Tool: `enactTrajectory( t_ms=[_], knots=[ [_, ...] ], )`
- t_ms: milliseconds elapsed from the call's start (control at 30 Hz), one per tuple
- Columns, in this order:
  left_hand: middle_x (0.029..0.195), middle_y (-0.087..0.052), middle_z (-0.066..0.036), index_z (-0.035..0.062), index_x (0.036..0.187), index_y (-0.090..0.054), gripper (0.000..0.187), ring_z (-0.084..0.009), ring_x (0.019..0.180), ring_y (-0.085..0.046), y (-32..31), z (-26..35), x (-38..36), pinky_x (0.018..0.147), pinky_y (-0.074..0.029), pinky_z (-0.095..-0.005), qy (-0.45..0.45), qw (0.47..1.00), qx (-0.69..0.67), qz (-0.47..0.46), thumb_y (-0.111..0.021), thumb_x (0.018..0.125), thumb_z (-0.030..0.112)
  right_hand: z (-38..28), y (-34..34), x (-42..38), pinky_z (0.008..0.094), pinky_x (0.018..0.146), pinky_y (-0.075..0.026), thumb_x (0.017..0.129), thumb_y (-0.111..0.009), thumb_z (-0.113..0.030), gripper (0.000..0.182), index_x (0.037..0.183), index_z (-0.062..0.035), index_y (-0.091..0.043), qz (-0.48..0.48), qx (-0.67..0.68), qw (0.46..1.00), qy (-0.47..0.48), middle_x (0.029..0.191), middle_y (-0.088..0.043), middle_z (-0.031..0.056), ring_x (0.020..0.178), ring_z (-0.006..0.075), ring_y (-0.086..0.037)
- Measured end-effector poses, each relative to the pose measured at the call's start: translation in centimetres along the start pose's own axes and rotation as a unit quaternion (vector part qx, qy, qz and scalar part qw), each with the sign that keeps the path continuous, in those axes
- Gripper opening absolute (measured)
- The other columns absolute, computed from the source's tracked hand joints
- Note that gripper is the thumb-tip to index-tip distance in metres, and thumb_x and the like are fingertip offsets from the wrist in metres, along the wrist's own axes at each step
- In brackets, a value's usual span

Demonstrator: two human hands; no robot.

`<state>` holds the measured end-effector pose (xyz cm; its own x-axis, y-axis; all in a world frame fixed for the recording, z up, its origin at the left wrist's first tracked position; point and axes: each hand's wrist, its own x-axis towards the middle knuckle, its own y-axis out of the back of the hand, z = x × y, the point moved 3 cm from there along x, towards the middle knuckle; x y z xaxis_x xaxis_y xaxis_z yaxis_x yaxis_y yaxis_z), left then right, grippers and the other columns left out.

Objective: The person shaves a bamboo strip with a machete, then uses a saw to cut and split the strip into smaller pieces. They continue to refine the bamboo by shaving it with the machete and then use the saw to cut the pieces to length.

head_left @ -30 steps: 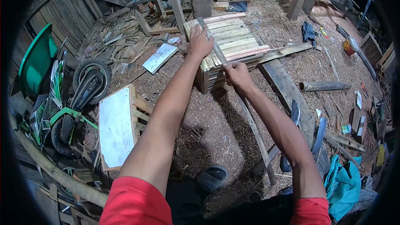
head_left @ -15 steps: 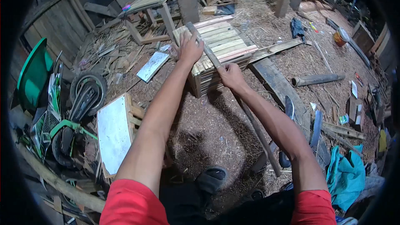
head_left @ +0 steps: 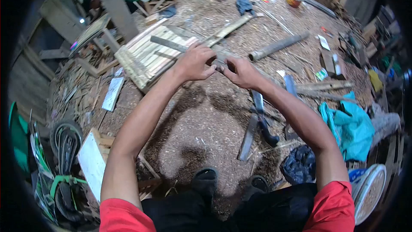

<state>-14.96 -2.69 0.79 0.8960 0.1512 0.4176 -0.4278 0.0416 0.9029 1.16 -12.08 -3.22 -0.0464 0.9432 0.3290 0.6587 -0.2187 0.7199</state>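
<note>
My left hand (head_left: pixel 195 63) is closed around a long dark wooden strip (head_left: pixel 165 43), its far end reaching out over the slatted wooden piece (head_left: pixel 143 53). Just to the right, my right hand (head_left: pixel 243 72) pinches the same strip, thumb and fingers together. Both hands are close together, in front of the slatted piece's right edge. Whatever part of the strip runs beyond my right hand is hidden. Below my right hand, a machete with a black curved handle (head_left: pixel 268 135) lies on the ground beside a flat metal-looking blade (head_left: pixel 248 139).
Wood shavings cover the ground around my sandals (head_left: pixel 205 180). A pipe-like tube (head_left: pixel 279 46) and a plank (head_left: pixel 229 29) lie ahead. At right are a teal sack (head_left: pixel 352 124), a black plastic bag (head_left: pixel 299 163) and a white bucket (head_left: pixel 371 193). A green motorbike (head_left: pixel 64 180) stands at left.
My view has turned right and down. My left hand has left the top of the slatted piece and come beside my right hand. The strip now lies more crosswise.
</note>
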Motion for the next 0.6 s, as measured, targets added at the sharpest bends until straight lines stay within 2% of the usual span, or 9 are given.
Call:
enactTrajectory(
  t_ms=[100,133,233,267,367,467,600],
  knots=[
    [0.081,-0.065,-0.017,0.002,0.092,-0.064,0.029,-0.0364,0.081,-0.063,-3.0,2.2,2.4,0.077,-0.049,-0.0464,0.017,0.998,-0.064,0.005,-0.07,0.075,0.024,1.5,2.7,-3.1,0.0433,0.059,-0.044,0.088,-0.062,-0.022,0.026,0.09,0.0034,-0.061,-0.019,-0.033,0.999,-0.01,0.07,-0.059,0.0216,0.06,0.0317,-0.056],
    [0.077,-0.064,-0.019,0.0007,0.09,-0.062,0.031,-0.0383,0.074,-0.063,-3.7,3.2,3.3,0.068,-0.049,-0.0463,0.012,0.997,-0.071,-0.005,-0.071,0.074,0.026,1.8,3.6,-4.2,0.0457,0.062,-0.045,0.088,-0.061,-0.022,0.025,0.089,0.0035,-0.061,-0.035,-0.048,0.998,-0.028,0.072,-0.06,0.0235,0.063,0.0363,-0.058],
    [0.074,-0.063,-0.019,0.0005,0.087,-0.061,0.031,-0.0382,0.073,-0.063,-6.4,5.0,5.2,0.065,-0.048,-0.0469,0.012,0.995,-0.098,-0.013,-0.071,0.074,0.027,2.4,5.4,-6.9,0.0469,0.062,-0.046,0.088,-0.06,-0.021,0.025,0.088,0.0034,-0.061,-0.027,-0.069,0.997,-0.023,0.073,-0.061,0.0242,0.065,0.0381,-0.059],
    [0.071,-0.062,-0.019,-0.0006,0.085,-0.061,0.034,-0.0383,0.069,-0.063,-7.2,5.4,5.6,0.063,-0.048,-0.0461,0.017,0.994,-0.108,-0.015,-0.071,0.072,0.029,2.8,5.8,-7.6,0.0507,0.073,-0.049,0.088,-0.059,-0.024,0.029,0.086,0.0044,-0.062,-0.05,-0.073,0.994,-0.065,0.08,-0.064,0.027,0.079,0.0448,-0.063],
    [0.069,-0.062,-0.02,-0.0019,0.081,-0.06,0.037,-0.0375,0.065,-0.062,-8.8,6.7,6.9,0.061,-0.048,-0.0446,0.031,0.989,-0.142,-0.026,-0.071,0.07,0.032,3.1,7.1,-9.2,0.0509,0.072,-0.049,0.088,-0.059,-0.025,0.029,0.088,0.0042,-0.062,-0.071,-0.08,0.99,-0.097,0.08,-0.064,0.0271,0.079,0.0451,-0.063],
    [0.071,-0.062,-0.02,-0.0024,0.077,-0.061,0.039,-0.0365,0.067,-0.063,-9.8,8.0,7.7,0.062,-0.048,-0.044,0.072,0.983,-0.158,-0.051,-0.07,0.069,0.035,4.7,7.4,-10.4,0.0509,0.072,-0.049,0.088,-0.059,-0.026,0.03,0.089,0.0037,-0.062,-0.076,-0.112,0.987,-0.086,0.08,-0.064,0.0268,0.079,0.0451,-0.063],
    [0.072,-0.063,-0.021,-0.0019,0.078,-0.063,0.041,-0.0362,0.068,-0.063,-10.7,8.7,7.8,0.063,-0.048,-0.0442,0.09,0.981,-0.167,-0.029,-0.07,0.068,0.037,5.1,7.8,-11.1,0.0517,0.07,-0.049,0.087,-0.06,-0.026,0.029,0.087,0.0031,-0.062,-0.065,-0.113,0.988,-0.08,0.078,-0.064,0.0269,0.076,0.0457,-0.062]
  ],
)
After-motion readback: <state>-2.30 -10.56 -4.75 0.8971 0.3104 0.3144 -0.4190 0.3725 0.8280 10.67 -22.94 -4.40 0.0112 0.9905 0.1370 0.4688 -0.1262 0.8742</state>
